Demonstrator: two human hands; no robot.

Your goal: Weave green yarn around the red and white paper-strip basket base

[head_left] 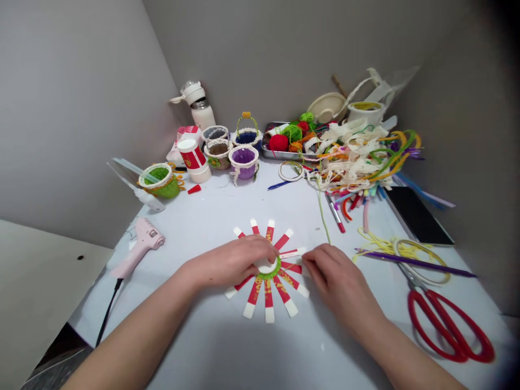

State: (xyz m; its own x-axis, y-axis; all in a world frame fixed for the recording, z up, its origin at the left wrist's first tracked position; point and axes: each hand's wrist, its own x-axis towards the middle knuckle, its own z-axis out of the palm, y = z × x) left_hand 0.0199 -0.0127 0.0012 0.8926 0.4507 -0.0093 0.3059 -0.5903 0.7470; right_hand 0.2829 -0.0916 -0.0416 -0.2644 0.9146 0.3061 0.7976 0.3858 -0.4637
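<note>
A paper cup cut into red-and-white strips (270,295) lies splayed flat like a star on the table, with a green yarn ring (271,272) wound round its white base. My left hand (235,262) rests on the base, fingers curled over it and pressing it down. My right hand (339,281) sits at the right of the star, fingers pinched together by a strip tip and a thin green yarn strand (323,214) that runs back toward the pile.
A pink glue gun (140,246) lies at left, red scissors (447,322) at right. Finished yarn cups (242,160), a green cup (160,181), a bottle (199,105), a tray of yarn balls (284,141), a heap of lace and pipe cleaners (365,154) and a dark tablet (416,214) crowd the back.
</note>
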